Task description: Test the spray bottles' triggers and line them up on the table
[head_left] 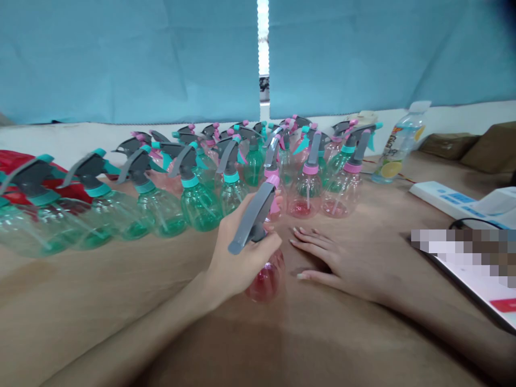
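My left hand (237, 252) is wrapped round the neck of a pink spray bottle (264, 282), just below its grey trigger head. The bottle's round lower body shows beneath my fingers, over the table. My right hand (330, 258) lies flat on the tabletop to the right of it, fingers spread, holding nothing. Beyond my hands stand more pink spray bottles (304, 201) with grey heads and pink collars. A row of green spray bottles (201, 207) with turquoise collars runs off to the left.
A clear drink bottle (397, 148) stands at the back right, near brown boxes (449, 145). Closer on the right are a white power strip (439, 201) and a device with a partly blurred screen (463, 274). Red plastic (24, 166) lies behind the green bottles. Blue cloth (121, 59) hangs behind.
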Demonstrator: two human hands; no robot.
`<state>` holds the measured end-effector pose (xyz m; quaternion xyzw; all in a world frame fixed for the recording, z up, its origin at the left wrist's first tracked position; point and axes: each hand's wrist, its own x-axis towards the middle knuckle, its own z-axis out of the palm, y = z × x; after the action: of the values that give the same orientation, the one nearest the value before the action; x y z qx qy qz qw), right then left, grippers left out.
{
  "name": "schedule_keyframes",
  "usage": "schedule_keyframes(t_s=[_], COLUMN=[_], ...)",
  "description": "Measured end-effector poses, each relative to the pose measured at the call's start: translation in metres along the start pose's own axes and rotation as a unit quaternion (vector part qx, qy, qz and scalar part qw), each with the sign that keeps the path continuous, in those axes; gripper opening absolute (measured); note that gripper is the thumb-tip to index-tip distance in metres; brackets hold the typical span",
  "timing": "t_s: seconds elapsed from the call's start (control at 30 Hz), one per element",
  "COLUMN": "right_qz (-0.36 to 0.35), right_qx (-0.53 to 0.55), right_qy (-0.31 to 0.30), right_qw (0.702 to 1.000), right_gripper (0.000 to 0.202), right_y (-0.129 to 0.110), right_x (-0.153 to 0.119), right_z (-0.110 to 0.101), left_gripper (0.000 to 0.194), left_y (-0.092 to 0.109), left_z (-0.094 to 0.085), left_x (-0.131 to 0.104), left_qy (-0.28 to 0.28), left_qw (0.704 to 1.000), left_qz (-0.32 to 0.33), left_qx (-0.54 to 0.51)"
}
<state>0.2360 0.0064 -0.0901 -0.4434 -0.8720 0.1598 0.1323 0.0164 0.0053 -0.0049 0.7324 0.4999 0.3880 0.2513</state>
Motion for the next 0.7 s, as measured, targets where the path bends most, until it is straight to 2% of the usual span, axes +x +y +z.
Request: schedule_keyframes(t_s=[0.43, 0.7], right_qz=[-0.001, -0.001], right_qx=[0.003, -0.011], right_qy=[0.010, -0.007], right_qw=[1.000, 1.000], right_gripper=[0.069, 0.071], right_y=[0.0039, 0.0023], right_x=[-0.0009, -0.0003], right_z=[0.0042, 0.0019], left_gripper=[0.021, 0.019], left_y=[0.0028, 0.0026], left_z=[-0.0005, -0.0004], left_x=[0.0009, 0.0011], left_qy=[0.004, 0.007], left_qw=[1.000, 1.000], left_qz=[0.022, 0.018], left_qx=[0.007, 0.006])
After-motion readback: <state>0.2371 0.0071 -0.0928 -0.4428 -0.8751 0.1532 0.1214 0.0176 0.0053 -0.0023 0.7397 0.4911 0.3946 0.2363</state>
